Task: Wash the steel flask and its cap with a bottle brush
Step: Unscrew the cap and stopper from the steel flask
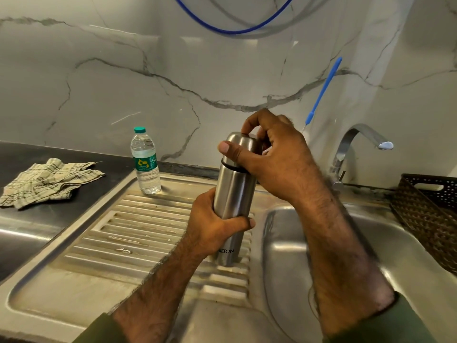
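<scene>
- I have the steel flask (232, 194) upright over the ribbed draining board (138, 229), right beside the sink basin (309, 256), so any spill should run to the drain.
- My left hand (212, 219) wraps the lower body of the flask, fingers curled round it; I judge it is there to stop the body turning.
- My right hand (269, 159) sits on top, thumb and fingertips pinching the cap (241, 147). That grip looks set for unscrewing.
- A dark ring shows between cap and body; the cap is on and not yet lifted away.
- The blue bottle brush (324, 90) leans against the marble wall behind the tap (356, 144), well apart from both hands, waiting for the scrubbing step.
- No water is running from the tap that I can see, so washing itself looks not yet begun.
- A water bottle (146, 164) stands at the back of the draining board, and a checked cloth (49, 181) lies crumpled on the dark bench to the left.
- A brown basket (425, 211) sits right of the basin.
</scene>
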Demonstrator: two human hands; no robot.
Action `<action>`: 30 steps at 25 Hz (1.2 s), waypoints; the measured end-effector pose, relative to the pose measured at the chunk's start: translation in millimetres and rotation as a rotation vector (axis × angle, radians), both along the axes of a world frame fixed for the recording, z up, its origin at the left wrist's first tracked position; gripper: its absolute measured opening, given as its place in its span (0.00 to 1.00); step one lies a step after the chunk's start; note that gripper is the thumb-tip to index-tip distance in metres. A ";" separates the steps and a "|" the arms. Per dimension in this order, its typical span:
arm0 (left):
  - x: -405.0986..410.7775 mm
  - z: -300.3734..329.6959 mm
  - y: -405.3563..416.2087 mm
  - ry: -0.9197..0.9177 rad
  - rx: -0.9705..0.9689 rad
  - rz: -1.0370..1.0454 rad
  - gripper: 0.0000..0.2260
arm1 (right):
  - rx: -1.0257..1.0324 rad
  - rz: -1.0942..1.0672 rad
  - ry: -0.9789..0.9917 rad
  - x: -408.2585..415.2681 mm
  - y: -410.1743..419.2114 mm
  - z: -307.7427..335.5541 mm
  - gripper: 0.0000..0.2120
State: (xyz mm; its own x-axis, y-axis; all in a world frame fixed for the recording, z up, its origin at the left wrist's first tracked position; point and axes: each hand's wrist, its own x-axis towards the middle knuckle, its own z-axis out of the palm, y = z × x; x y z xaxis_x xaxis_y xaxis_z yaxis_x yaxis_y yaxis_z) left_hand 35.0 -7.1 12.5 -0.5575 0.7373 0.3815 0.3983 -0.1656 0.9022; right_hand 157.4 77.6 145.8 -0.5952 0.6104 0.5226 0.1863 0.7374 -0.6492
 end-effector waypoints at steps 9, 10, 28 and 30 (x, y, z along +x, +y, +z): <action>-1.2 3.0 -1.4 0.049 0.011 -0.010 0.23 | -0.094 0.183 -0.076 18.1 13.1 10.1 0.15; -0.9 2.6 -1.2 0.050 0.003 -0.008 0.23 | -0.062 0.112 -0.082 15.3 10.7 7.7 0.19; -9.7 -2.3 0.5 0.095 -0.026 0.042 0.25 | 0.043 0.143 -0.202 16.8 13.0 4.2 0.30; -9.1 -2.2 0.7 0.098 -0.028 0.033 0.24 | 0.086 0.078 -0.216 11.2 12.7 -0.6 0.28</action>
State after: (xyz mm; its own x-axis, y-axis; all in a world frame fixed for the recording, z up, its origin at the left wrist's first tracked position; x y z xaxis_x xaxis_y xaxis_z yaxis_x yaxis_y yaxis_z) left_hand 25.9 -6.4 10.3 -0.5428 0.7300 0.4153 0.4898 -0.1265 0.8626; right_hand 168.5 90.3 145.2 -0.7423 0.5171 0.4262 0.2543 0.8058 -0.5347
